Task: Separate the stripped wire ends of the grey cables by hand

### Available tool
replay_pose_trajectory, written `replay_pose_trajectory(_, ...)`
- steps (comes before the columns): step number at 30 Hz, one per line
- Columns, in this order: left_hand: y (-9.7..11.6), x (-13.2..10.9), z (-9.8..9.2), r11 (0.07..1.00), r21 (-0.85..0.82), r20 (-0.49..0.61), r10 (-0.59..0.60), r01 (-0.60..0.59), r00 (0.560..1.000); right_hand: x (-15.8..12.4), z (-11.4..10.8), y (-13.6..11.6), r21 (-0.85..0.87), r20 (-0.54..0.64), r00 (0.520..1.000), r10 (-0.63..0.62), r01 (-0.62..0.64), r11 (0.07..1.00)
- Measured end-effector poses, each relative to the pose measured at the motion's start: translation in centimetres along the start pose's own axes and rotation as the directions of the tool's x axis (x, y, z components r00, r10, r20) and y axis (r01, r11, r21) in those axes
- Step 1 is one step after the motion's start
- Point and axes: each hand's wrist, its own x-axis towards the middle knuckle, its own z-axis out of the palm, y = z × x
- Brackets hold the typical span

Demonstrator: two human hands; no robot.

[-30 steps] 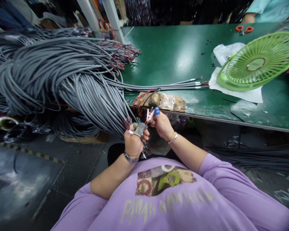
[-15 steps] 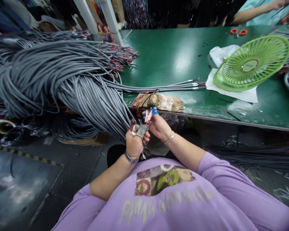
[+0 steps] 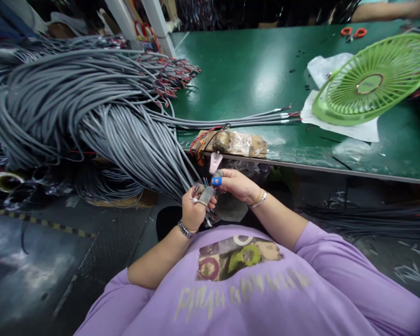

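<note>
My left hand [image 3: 193, 209] is closed around the ends of several grey cables [image 3: 150, 149], whose coloured wire tips [image 3: 200, 186] fan out above my fingers. A grey wrap covers my left forefinger. My right hand [image 3: 235, 184], with a blue cap on its fingertip, pinches at those wire tips right beside the left hand. A pink clip [image 3: 215, 162] hangs from the bench edge just above both hands, free of my fingers. The cables run up and left into a large grey bundle.
The green bench [image 3: 252, 70] carries a taped wooden block [image 3: 238, 143] with red wires, several cables laid flat [image 3: 238, 120], a green fan grille [image 3: 374, 79] on white paper, and orange scissors [image 3: 353, 31]. Another person's arm [image 3: 388, 10] shows at the far right.
My right hand has let go of the pink clip and dropped down to the wire tips in my left hand. The clip now hangs from the bench edge.
</note>
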Motion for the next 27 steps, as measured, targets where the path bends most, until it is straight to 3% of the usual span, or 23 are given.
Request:
replay_pose_trajectory(4,0.6,0.4,-0.3,0.991,0.12,0.198,-0.079,0.056,0.977,-0.4,0.7,0.1,-0.109,0.014,0.997,-0.081,0.082,0.991)
replay_pose_trajectory(6,0.8,0.6,-0.4,0.984,0.156,0.246,-0.119,0.082,0.962,-0.5,0.7,0.3,-0.128,-0.005,0.992,-0.123,0.122,0.984)
replay_pose_trajectory(10,0.7,0.7,-0.5,0.994,0.083,0.12,-0.074,0.064,0.99,-0.6,0.2,0.7,-0.112,-0.106,0.987,-0.124,0.112,0.987)
replay_pose_trajectory(13,0.6,0.6,-0.2,0.999,0.002,0.012,-0.052,0.052,0.999,-0.9,0.1,0.9,-0.089,-0.069,0.997,-0.042,0.036,0.995)
replay_pose_trajectory(18,0.5,0.9,-0.1,0.997,-0.056,0.017,-0.046,0.047,0.999,-1.3,1.2,1.6,-0.06,-0.138,0.985,-0.106,0.099,0.993)
replay_pose_trajectory(21,0.3,0.9,-0.4,0.997,0.003,0.154,-0.083,0.083,0.985,-1.2,1.4,1.9,-0.04,-0.159,0.982,-0.104,0.098,0.994)
replay_pose_trajectory(24,0.2,0.4,-0.6,0.982,0.172,0.361,-0.135,0.076,0.923,-0.9,1.1,1.5,-0.049,-0.158,0.984,-0.086,0.079,0.996)
replay_pose_trajectory(27,0.3,-0.1,-0.3,0.977,0.215,0.397,-0.096,0.01,0.913,-0.3,0.8,1.1,-0.043,-0.206,0.972,-0.117,0.11,0.993)
